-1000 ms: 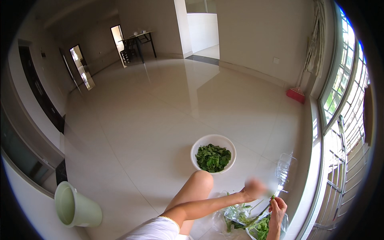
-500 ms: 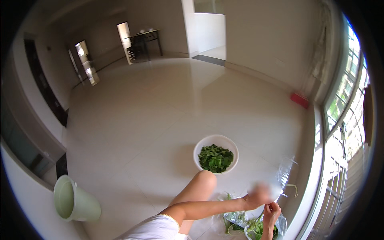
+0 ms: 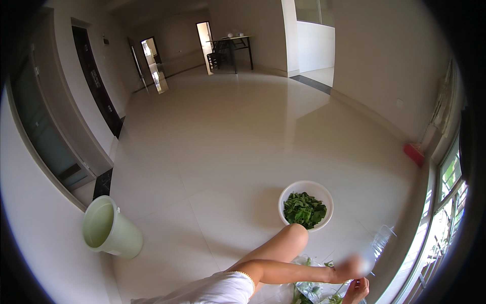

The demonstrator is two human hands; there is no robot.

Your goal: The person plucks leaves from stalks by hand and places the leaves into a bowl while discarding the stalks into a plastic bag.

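Note:
At the lower right, my left hand [image 3: 348,268] reaches across my bent leg, and a blur covers most of its fingers. Just below it is my right hand [image 3: 357,290], its fingers closed close to the left hand; anything between them is hidden. Green leafy stems [image 3: 331,298] and a clear plastic bag [image 3: 310,290] lie under the hands, partly cut off by the lower edge. Past my knee, a white basin [image 3: 280,205] stands on the floor with torn dark green leaves [image 3: 305,210] in it.
A pale green bucket [image 3: 129,238] stands by the left wall. Clear plastic [image 3: 383,238] lies near the barred window [image 3: 445,213] on the right. A red dustpan [image 3: 414,153] rests by the far right corner. A table [image 3: 230,40] stands at the back.
The whole view has swung left, so the basin, bucket and hands appear farther right. My hands stay close together above the greens, lower in the picture.

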